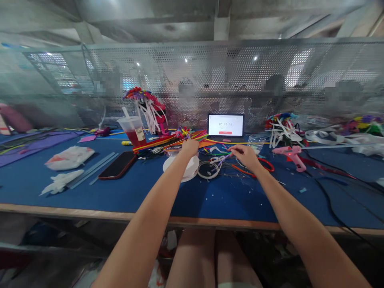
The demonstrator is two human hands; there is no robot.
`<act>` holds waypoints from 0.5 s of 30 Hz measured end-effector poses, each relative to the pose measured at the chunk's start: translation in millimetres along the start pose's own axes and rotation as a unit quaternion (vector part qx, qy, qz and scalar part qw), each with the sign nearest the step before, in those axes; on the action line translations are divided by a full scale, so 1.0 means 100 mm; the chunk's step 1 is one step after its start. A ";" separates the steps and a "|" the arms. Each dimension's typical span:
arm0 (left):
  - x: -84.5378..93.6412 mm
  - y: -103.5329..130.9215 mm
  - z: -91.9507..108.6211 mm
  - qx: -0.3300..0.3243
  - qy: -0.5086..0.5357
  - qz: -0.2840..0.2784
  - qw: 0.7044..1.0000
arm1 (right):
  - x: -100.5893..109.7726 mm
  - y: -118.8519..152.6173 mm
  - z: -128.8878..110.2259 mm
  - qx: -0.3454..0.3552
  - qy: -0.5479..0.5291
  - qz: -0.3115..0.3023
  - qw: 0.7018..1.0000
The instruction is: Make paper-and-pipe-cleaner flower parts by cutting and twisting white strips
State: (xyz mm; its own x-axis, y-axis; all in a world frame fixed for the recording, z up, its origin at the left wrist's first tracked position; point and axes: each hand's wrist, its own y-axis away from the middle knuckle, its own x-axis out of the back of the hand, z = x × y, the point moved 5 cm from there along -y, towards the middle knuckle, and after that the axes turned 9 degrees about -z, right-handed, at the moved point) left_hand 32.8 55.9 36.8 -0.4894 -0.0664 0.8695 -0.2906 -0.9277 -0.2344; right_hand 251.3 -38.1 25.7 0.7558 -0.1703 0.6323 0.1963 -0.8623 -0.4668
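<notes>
Steady left hand [191,147] at coloured stems [157,141], grip unclear; apart, seemingly pinching green stem [223,153] in right hand [243,154], avoid scissors [215,159] between

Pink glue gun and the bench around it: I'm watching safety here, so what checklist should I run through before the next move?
1. Glue gun apart from the right hand: ok, it lies off to the right.
2. Glue gun unlit: not ok, a red light shows on it.
3. Left hand grip: cannot tell, its fingertips are hidden by the colourful bundle.
4. Space between the hands uncluttered: not ok, a wire coil lies there.
5. Drink cup standing: ok.
6. Timer running: cannot tell, the screen shows only one reading.
</notes>
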 end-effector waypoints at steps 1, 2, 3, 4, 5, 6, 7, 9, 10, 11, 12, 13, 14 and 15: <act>0.00 -0.01 0.00 0.003 -0.022 -0.011 1.000 | -0.01 0.00 -0.01 0.000 0.003 -0.004 1.000; 0.00 -0.01 0.01 0.005 -0.040 -0.018 0.999 | -0.01 0.00 -0.01 0.001 0.005 -0.007 1.000; 0.01 0.01 0.01 0.005 -0.056 -0.022 0.998 | -0.02 0.00 -0.02 0.001 0.005 -0.010 1.000; 0.03 0.03 0.03 0.003 -0.068 -0.020 0.997 | -0.02 0.00 -0.03 0.001 0.005 -0.013 1.000; 0.07 0.07 0.04 0.000 -0.077 -0.011 0.997 | -0.03 0.00 -0.04 0.002 0.004 -0.016 1.000; 0.10 0.11 0.07 -0.004 -0.084 0.004 0.996 | -0.03 0.01 -0.06 0.002 0.002 -0.018 1.000; 0.14 0.16 0.09 -0.008 -0.088 0.022 0.996 | -0.04 0.01 -0.07 0.001 0.001 -0.021 1.000; 0.22 0.24 0.14 -0.017 -0.089 0.063 0.994 | -0.06 0.01 -0.10 0.000 0.000 -0.027 1.000; 0.26 0.28 0.16 -0.023 -0.085 0.089 0.992 | -0.07 0.01 -0.11 0.000 0.001 -0.029 1.000; 0.30 0.31 0.18 -0.030 -0.079 0.114 0.990 | -0.07 0.01 -0.12 0.001 0.002 -0.031 1.000; 0.32 0.32 0.18 -0.037 -0.071 0.133 0.988 | -0.08 0.02 -0.13 0.001 0.004 -0.033 0.999; 0.34 0.33 0.18 -0.044 -0.062 0.142 0.987 | -0.09 0.02 -0.14 0.002 0.006 -0.033 0.999; 0.33 0.33 0.17 -0.048 -0.053 0.140 0.988 | -0.09 0.02 -0.14 0.003 0.008 -0.033 0.999; 0.30 0.31 0.16 -0.052 -0.047 0.126 0.990 | -0.09 0.02 -0.13 0.003 0.011 -0.030 0.999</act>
State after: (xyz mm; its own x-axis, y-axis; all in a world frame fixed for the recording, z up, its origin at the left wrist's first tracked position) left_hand 21.9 18.8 62.9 -0.4798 -0.3300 0.8130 -0.2536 -0.8349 -0.4886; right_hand 236.3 -44.6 27.2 0.7284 -0.1284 0.6731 0.2456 -0.8681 -0.4313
